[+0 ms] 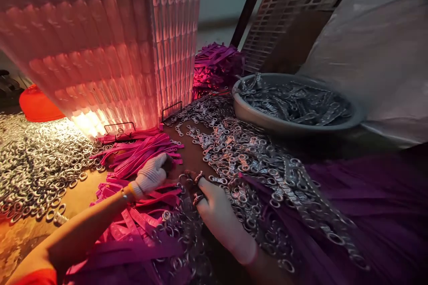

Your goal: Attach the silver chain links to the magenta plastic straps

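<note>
My left hand (152, 174), in a white knit glove, rests over a pile of magenta straps (140, 149) with its fingers curled. Its fingertips are in shadow, so what they pinch, if anything, is hidden. Close by on the right is my right hand (217, 213), gloved in white, with dark bands round its bent fingers. Those fingertips are dark and blurred too; I cannot make out anything between them. Silvery metal pieces with ring ends (234, 156) lie heaped beside my right hand. More magenta straps (130, 227) spread under my left forearm.
Loose metal rings (36, 164) cover the lit left side. A grey basin (274, 120) of metal pieces stands at the back right. Translucent ribbed panels (127, 53) rise behind the straps, and an orange-red bowl-shaped thing (40, 103) sits left. Purple straps (368, 205) lie at right.
</note>
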`<state>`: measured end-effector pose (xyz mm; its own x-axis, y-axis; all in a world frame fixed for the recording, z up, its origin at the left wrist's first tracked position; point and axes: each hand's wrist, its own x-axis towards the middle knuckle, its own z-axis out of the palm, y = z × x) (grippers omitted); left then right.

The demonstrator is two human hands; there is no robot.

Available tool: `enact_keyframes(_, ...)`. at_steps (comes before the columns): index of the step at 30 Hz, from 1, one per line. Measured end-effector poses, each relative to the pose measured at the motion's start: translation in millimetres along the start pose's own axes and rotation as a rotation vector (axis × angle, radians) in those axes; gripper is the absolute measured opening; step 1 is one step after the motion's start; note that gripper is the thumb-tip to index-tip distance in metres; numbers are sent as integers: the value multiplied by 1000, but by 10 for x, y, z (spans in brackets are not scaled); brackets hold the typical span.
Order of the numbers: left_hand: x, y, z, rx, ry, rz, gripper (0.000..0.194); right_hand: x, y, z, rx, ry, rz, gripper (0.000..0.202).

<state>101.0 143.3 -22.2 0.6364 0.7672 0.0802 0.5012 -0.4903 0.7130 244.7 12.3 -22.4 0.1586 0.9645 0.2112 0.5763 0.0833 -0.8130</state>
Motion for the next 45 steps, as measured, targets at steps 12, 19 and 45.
enact_keyframes(12,-953,229,-224,-597,-144,-330,29,-159,-338,202,-572,-236,-164,21)
enact_keyframes(19,-1111,115,-32,-99,-162,-168,18,-211,-317,269,-788,-320,-276,13)
enact_keyframes(45,-1183,-23,-276,281,-117,27,12,-203,-354,299,-741,-519,-65,20)
